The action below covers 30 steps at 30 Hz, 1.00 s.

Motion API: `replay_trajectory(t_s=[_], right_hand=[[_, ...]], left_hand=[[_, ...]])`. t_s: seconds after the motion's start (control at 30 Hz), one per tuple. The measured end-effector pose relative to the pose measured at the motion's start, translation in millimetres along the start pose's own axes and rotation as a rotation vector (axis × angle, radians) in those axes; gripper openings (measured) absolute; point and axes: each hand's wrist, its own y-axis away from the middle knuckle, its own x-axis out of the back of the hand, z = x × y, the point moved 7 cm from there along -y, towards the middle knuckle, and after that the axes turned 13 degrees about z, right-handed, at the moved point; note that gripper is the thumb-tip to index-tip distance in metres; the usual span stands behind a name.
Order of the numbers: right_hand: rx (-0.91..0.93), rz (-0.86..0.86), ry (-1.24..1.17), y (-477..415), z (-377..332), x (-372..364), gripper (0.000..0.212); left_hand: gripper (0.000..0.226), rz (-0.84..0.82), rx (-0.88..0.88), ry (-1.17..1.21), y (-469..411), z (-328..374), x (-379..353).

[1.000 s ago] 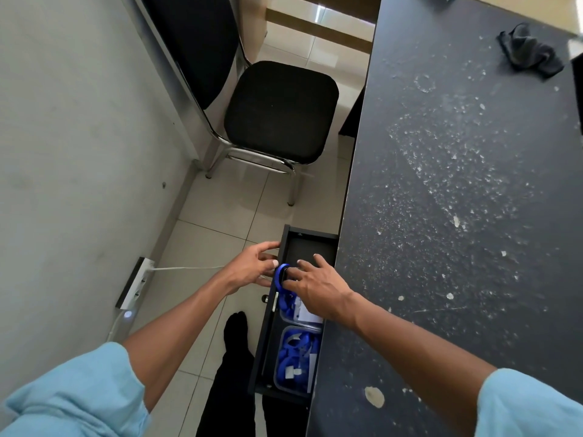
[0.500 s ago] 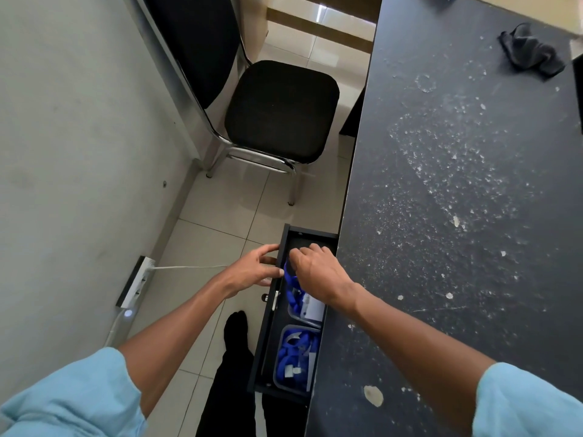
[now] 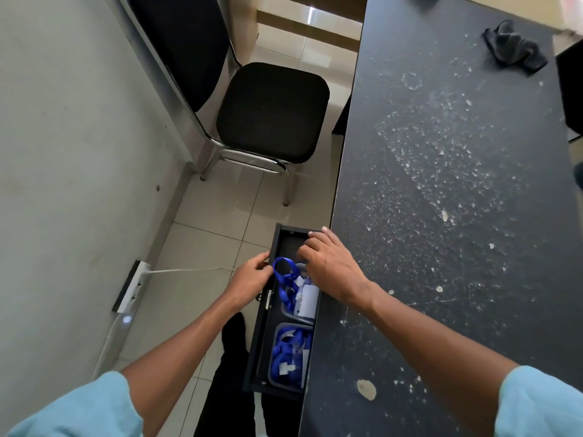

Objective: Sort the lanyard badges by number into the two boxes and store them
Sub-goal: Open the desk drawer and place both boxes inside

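Drawer: one black drawer (image 3: 262,342), pulled out from under the dark surface (image 3: 441,216).
Boxes: two clear boxes in the drawer, far box (image 3: 285,310) and near box (image 3: 272,364), end to end.
Lanyard badges: blue lanyard badges (image 3: 285,279) fill both boxes, too tangled to count; one loop stands up over the far box.
Left hand: left hand (image 3: 250,279) at the drawer's rim, fingers curled beside the loop; grip cannot be told.
Right hand: right hand (image 3: 331,263) palm down over the far box, fingers loosely apart.
Elsewhere: one chair (image 3: 271,111), one dark cloth (image 3: 514,47).
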Motion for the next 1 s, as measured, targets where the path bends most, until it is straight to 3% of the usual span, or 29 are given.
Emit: replay_trajectory(t_s=[0.1,0.2,0.43,0.53,0.6,0.7,0.8,0.9,1.0], right_hand=[[-0.033,0.027,0.042,8,7,11,0.033],[-0.154,0.082,-0.04,14,20,22,0.039],[-0.245,0.113,-0.11,35,44,34,0.053],[-0.178,0.028,-0.049,42,47,30,0.061],[-0.048,-0.058,0.016,43,38,24,0.065],[0.089,-0.133,0.042,40,21,17,0.054],[0.056,-0.244,0.082,36,21,9,0.045],[0.065,-0.293,0.124,34,21,7,0.062],[0.076,-0.347,0.166,30,18,9,0.055]], left_hand=[[0.055,-0.024,0.009,0.035,5,5,0],[0.053,-0.055,-0.012,0.072,10,18,-2],[0.039,-0.108,0.015,0.113,13,44,-24],[0.032,-0.136,0.047,0.106,20,44,-33],[0.039,-0.161,0.098,0.204,28,44,-41],[0.052,-0.17,0.213,0.386,38,45,-57],[0.053,-0.18,0.214,0.407,48,46,-68],[0.043,-0.079,0.108,0.314,63,33,-67],[0.048,-0.039,0.212,0.258,98,-10,-74]])
